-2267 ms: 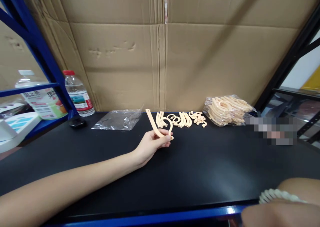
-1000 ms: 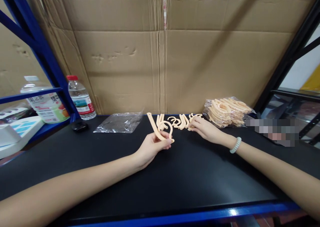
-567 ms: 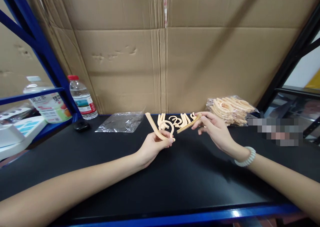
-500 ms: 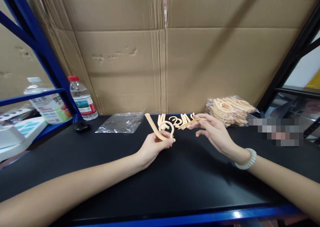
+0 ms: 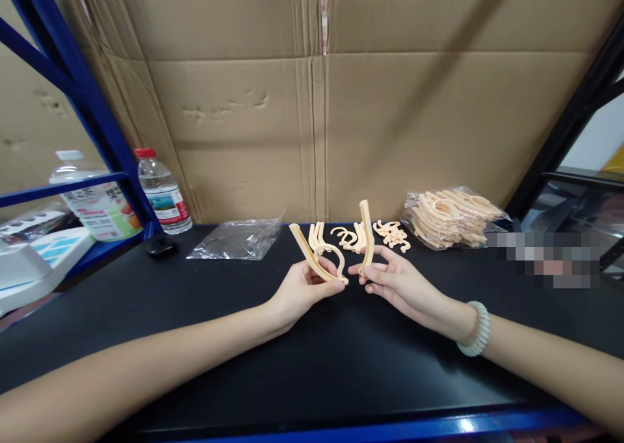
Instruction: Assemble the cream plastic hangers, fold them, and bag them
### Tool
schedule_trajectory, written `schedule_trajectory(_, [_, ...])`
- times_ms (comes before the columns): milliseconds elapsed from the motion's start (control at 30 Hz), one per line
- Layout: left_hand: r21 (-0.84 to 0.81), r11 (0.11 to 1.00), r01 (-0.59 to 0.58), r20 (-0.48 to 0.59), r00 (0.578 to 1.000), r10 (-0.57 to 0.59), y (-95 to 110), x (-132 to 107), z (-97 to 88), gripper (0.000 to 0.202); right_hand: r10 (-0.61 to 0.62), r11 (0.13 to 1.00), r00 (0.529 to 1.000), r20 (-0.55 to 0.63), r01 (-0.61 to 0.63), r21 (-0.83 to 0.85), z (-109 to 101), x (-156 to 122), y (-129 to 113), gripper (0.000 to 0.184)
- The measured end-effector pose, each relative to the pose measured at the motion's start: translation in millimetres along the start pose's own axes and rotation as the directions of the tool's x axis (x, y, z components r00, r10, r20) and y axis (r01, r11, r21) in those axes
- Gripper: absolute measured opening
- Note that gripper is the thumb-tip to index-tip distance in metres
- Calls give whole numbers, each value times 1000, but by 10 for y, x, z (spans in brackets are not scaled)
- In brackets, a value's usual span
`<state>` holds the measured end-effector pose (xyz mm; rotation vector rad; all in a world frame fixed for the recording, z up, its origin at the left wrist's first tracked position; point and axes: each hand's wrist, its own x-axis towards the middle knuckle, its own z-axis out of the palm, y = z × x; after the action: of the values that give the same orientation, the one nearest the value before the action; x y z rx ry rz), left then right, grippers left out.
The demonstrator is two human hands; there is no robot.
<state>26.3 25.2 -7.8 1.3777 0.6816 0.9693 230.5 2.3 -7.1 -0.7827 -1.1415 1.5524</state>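
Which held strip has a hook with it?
The strip in the left hand: a round hook arches beside it. The other strip, in the right hand, has none.

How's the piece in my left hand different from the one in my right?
The left piece includes a curved hook; the right piece shows none. The left piece leans left; the right piece stands nearly upright. Both are pale beige.
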Motion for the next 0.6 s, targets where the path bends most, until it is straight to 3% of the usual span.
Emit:
schedule_trajectory(133, [55, 998, 2, 33, 999, -4, 9, -19, 27, 24, 31, 999, 999, 39, -30, -30, 34, 4, 32, 30])
schedule_trajectory(367, [171, 985, -20, 91, 996, 4, 10, -34, 29, 21, -30, 978, 991, 134, 56, -199, 24, 20, 102, 21])
schedule_trajectory(600, [142, 990, -19, 92, 996, 6, 31, -24, 11, 18, -53, 954, 986, 157, 96, -284, 25, 14, 112, 23])
